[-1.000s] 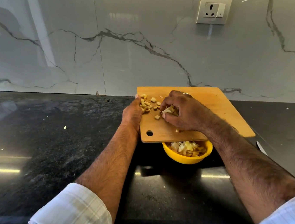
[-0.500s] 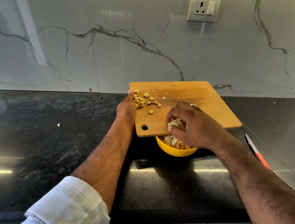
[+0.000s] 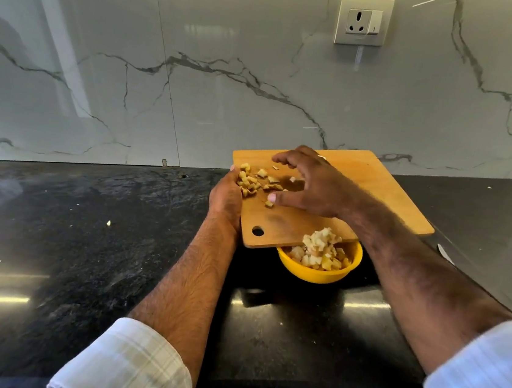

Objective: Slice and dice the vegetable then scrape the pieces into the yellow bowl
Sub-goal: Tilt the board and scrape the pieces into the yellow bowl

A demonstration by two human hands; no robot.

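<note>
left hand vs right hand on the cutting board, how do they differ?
The left hand grips the cutting board at its left edge; the right hand reaches over its top. The left is curled round the edge; the right's fingers are spread above the diced pieces. Both are bare, sleeves rolled back.

Cutting board (image 3: pixel 376 188) overhangs yellow bowl (image 3: pixel 319 272), seemingly half-blocking it.
</note>
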